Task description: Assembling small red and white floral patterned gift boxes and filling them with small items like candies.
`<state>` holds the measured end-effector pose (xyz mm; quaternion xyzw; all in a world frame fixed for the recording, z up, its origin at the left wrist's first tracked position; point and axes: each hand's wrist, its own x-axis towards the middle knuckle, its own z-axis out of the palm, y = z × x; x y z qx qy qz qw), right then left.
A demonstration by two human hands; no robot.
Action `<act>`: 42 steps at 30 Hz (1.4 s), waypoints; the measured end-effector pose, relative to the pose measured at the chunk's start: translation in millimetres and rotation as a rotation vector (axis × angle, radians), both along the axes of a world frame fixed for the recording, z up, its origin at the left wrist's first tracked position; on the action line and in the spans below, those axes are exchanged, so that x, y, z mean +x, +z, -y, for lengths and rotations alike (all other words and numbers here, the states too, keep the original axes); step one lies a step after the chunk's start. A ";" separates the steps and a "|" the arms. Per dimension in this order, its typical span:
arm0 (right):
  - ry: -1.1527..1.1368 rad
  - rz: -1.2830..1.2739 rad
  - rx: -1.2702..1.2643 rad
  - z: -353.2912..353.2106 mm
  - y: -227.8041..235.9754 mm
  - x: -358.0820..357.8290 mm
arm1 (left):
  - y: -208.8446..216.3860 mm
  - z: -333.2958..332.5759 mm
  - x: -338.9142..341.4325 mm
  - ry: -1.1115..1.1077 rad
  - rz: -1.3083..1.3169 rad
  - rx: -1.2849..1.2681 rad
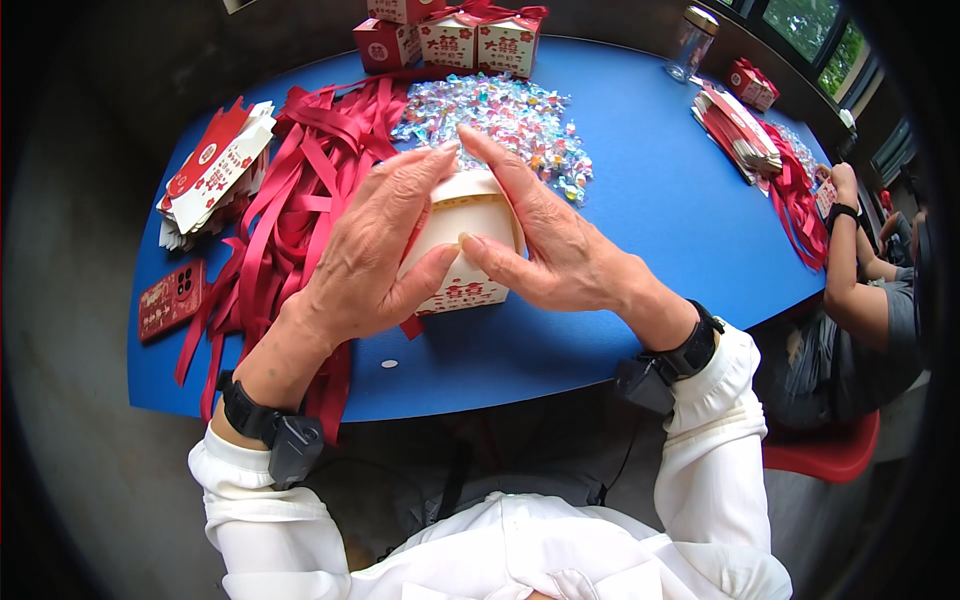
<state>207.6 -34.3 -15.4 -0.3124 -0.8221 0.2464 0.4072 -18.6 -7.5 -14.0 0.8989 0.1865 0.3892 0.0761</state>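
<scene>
Between my two hands stands a small cream paper gift box [458, 262] with red print on its lower front. Its top flaps look partly folded, and a yellowish inner edge shows near the top. My left hand [365, 240] presses against the box's left side, its thumb across the front panel. On the other side my right hand [555, 245] holds the box, the thumb tip also on the front panel. The fingers of both hands reach over the far top edge and partly hide it. A bit of red ribbon [412, 326] pokes out at the box's lower left.
Long red ribbons [300, 200] lie heaped to the left, beside flat unfolded boxes [215, 175] and a red phone [172, 300]. Wrapped candies [490, 110] spread behind my hands, before finished boxes [450, 45]. A jar [692, 45] stands far right; another person [860, 290] works there.
</scene>
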 end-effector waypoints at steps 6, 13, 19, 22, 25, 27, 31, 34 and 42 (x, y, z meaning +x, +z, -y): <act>-0.042 0.101 0.108 1.3 -4.0 0.7 | 4.1 2.7 0.5 0.073 -0.212 0.060; -0.079 0.323 0.132 6.4 5.1 1.2 | 1.9 6.1 3.7 0.059 -0.088 -0.070; -0.063 0.335 0.110 6.5 2.2 4.2 | -3.6 0.7 4.6 -0.047 0.000 -0.141; -0.026 0.295 0.097 6.0 4.9 5.7 | -6.1 5.7 7.8 -0.089 0.141 -0.295; 0.017 0.182 0.021 3.9 2.4 6.3 | -8.3 4.9 8.0 -0.102 0.213 -0.309; 0.035 0.161 0.019 4.1 1.9 6.2 | -6.1 4.1 7.1 -0.086 0.179 -0.237; 0.024 0.192 0.112 3.3 -1.9 5.4 | -0.9 6.6 5.3 -0.029 0.145 -0.158; 0.016 0.197 0.078 5.7 1.9 3.2 | -1.0 9.1 7.9 0.012 0.257 -0.203; 0.012 0.196 0.091 6.8 1.0 5.9 | 14.8 20.5 24.0 0.190 0.162 0.084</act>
